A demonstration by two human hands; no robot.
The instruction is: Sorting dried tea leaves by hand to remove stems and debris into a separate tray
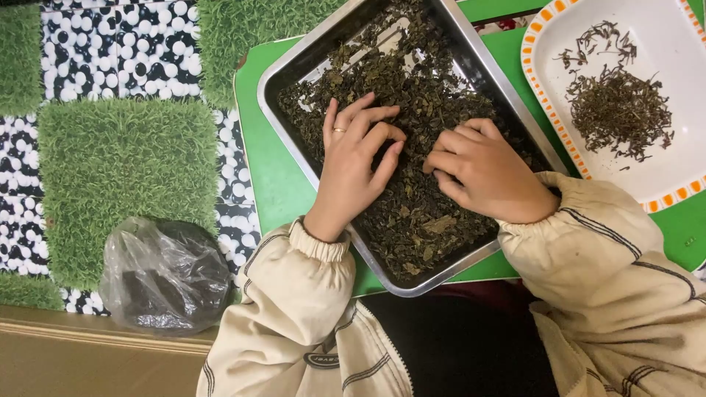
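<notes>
A metal tray point(290, 125) lies tilted on a green board point(272, 176) and is filled with dark dried leaves point(412, 81). My left hand point(353, 165), with a ring on one finger, rests on the leaves, fingers curled and tips pressed into them. My right hand point(485, 173) sits just beside it on the leaves, fingers bent toward the left hand. Whether either hand pinches a leaf is hidden by the fingers. Both wrists wear cream sleeves with dark stripes.
A white plate with an orange-dashed rim point(544, 81) at the upper right holds a small heap of thin dark stems point(618, 106). A clear plastic bag with dark contents point(165, 276) lies at the lower left on a mat of grass and pebble squares point(125, 162).
</notes>
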